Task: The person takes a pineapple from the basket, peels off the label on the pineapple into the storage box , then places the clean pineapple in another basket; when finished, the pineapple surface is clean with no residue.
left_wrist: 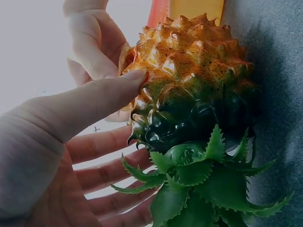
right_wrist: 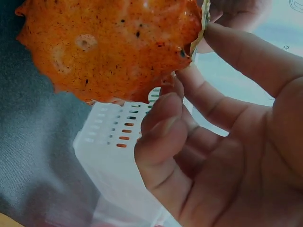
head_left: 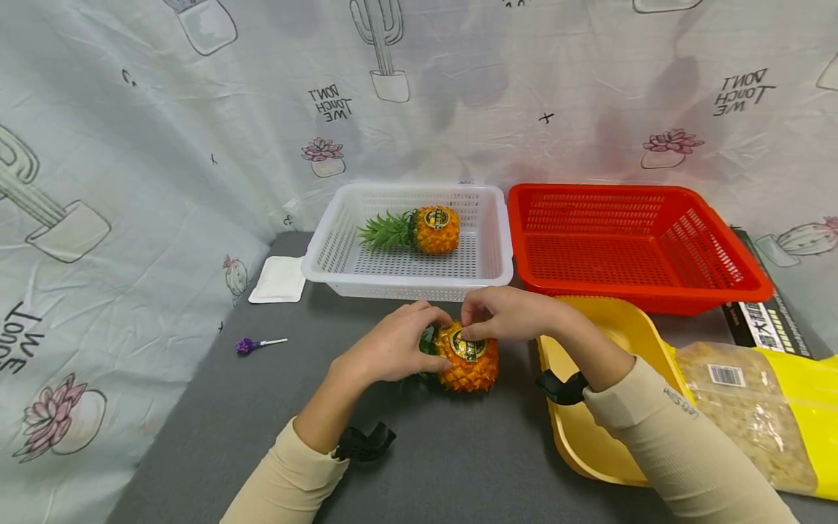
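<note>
A small orange pineapple (head_left: 468, 362) lies on the grey table, its green crown (left_wrist: 199, 184) pointing toward my left. My left hand (head_left: 406, 338) grips it at the crown end, the thumb (left_wrist: 102, 97) pressing the rind and the fingers curled round the far side. My right hand (head_left: 487, 316) pinches the round label (head_left: 467, 346) on top of the fruit between thumb and forefinger. In the right wrist view the label's thin edge sits between those fingertips (right_wrist: 215, 35), above the pineapple's base (right_wrist: 109, 47). A second pineapple (head_left: 425, 229) lies in the white basket (head_left: 327, 255).
A red basket (head_left: 628, 240) stands right of the white one. A yellow tray (head_left: 609, 378) and a yellow bag (head_left: 759, 407) lie under my right forearm. A white pad (head_left: 278, 280) and a small purple-headed stick (head_left: 252, 344) lie to the left. Cactus-print cloth hangs behind.
</note>
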Available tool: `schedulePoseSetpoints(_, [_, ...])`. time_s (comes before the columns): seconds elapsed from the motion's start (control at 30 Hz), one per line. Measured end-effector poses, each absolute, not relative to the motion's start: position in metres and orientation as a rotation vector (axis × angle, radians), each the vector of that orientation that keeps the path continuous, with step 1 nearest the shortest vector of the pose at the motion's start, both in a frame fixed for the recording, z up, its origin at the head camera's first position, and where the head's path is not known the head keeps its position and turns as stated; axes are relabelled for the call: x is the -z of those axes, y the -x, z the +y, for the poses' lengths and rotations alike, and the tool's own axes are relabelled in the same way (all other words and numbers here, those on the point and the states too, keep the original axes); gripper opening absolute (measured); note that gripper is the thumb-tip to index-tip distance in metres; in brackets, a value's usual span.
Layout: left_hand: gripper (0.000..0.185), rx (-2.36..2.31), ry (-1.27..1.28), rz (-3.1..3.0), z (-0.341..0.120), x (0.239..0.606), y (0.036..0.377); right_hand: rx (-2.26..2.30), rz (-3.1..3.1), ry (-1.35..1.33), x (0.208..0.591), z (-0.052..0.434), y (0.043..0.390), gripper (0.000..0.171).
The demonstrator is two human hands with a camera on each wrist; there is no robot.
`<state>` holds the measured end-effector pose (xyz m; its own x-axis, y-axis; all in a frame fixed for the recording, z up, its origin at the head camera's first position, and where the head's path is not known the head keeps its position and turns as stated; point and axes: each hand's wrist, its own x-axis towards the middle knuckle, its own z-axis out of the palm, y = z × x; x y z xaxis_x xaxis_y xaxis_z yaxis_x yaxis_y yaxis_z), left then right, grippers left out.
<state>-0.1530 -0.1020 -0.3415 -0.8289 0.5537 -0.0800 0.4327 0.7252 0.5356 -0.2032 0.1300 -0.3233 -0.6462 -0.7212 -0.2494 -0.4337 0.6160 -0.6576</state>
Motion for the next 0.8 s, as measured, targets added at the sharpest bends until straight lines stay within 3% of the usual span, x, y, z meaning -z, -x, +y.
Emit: schedulePoseSetpoints(0.8, [0.054,-0.763,-0.798,2.692,-0.102,0.3423,0.1534,1.061,2.338,0.689,0.3247,0.134,0.1993,0.012])
